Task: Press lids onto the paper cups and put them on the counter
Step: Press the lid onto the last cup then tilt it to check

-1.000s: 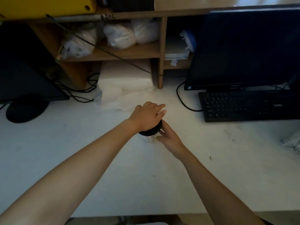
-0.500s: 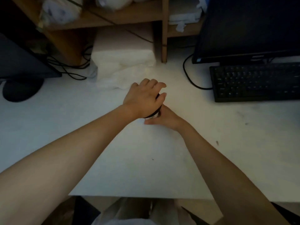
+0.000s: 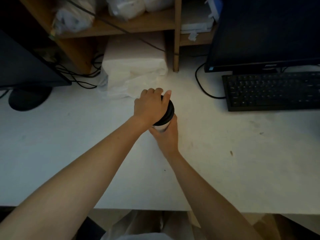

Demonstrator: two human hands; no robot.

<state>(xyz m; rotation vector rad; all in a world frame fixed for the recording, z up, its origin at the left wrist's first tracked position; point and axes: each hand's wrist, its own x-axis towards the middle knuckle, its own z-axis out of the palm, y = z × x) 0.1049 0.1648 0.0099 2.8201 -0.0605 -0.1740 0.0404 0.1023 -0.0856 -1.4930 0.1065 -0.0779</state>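
Your white tabletop (image 3: 225,170) carries a black keyboard (image 3: 271,91) at 2 o'clock, a monitor base (image 3: 29,98) at 10 o'clock, a white wrapped bundle (image 3: 133,73) at 12, and the paper cup (image 3: 161,127) at centre.

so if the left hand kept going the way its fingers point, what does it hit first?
Probably the crumpled white plastic bag just beyond the left hand, which rests on the black lid; depth is unclear.

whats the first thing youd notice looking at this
Both hands meet at the middle of the white counter: the left hand lies flat over a black lid while the right hand wraps the paper cup beneath it. A dark monitor and black keyboard fill the far right.
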